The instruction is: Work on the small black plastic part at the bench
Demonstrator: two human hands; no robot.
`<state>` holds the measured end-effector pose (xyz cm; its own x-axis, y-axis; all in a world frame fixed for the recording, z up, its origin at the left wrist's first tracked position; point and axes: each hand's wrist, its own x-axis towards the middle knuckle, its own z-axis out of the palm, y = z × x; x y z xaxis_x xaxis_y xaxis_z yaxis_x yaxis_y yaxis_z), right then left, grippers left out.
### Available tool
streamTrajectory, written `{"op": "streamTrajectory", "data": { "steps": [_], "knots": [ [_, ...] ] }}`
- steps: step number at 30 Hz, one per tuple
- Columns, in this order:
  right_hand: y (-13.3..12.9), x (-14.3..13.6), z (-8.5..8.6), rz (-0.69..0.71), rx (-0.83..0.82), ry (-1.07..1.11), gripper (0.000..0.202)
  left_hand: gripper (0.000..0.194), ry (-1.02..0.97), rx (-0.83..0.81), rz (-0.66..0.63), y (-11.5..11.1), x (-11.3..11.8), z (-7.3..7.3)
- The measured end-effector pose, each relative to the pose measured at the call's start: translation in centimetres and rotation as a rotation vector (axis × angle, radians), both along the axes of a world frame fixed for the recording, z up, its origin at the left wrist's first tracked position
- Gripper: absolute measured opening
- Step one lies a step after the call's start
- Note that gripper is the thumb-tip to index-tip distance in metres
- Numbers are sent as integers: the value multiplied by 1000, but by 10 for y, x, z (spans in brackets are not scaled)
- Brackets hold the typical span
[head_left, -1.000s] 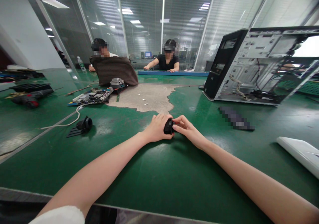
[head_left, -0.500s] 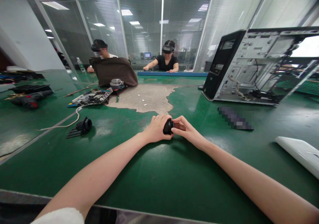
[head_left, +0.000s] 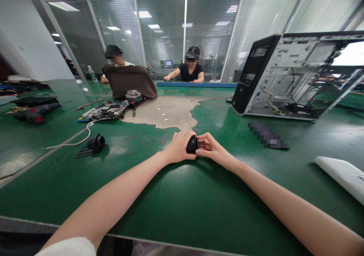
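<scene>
Left grip (head_left: 179,146) around black part (head_left: 191,145), small, rounded

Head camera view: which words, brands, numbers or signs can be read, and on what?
No text can be read for certain.
Computer case: pale badge, too small.
Bottle: any print is blurred.
Glass wall: faint marks, unreadable.
Dark flat object: pixelated.
Black part in the left hand: none visible.

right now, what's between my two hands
A black part, in the grip of the left hand, with the right hand reaching its other side by the fingertips; the head view shows this.
</scene>
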<state>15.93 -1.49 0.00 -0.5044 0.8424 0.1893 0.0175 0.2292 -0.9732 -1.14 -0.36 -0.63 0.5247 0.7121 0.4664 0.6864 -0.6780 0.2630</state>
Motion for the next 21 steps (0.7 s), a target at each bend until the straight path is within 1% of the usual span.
{"op": "streamTrajectory", "data": {
  "steps": [2, 6, 10, 14, 19, 21],
  "knots": [
    [-2, -1, 1, -5, -2, 8, 34, 58, 3, -9, 6, 0, 0, 0],
    [-1, -4, -2, -101, 26, 4, 20, 56, -5, -15, 10, -1, 1, 1],
    [3, -5, -7, -133, 41, -10, 21, 56, -4, -15, 4, -2, 1, 2],
    [5, -3, -5, -110, 23, -38, 24, 54, 6, -1, 3, -1, 0, 1],
    [0, -1, 0, 7, -6, 27, 32, 59, 4, -6, -1, 0, -1, 0],
    [-2, -2, 1, -7, 1, 29, 29, 60, 3, -5, 1, 0, -1, -1]
  ]
}}
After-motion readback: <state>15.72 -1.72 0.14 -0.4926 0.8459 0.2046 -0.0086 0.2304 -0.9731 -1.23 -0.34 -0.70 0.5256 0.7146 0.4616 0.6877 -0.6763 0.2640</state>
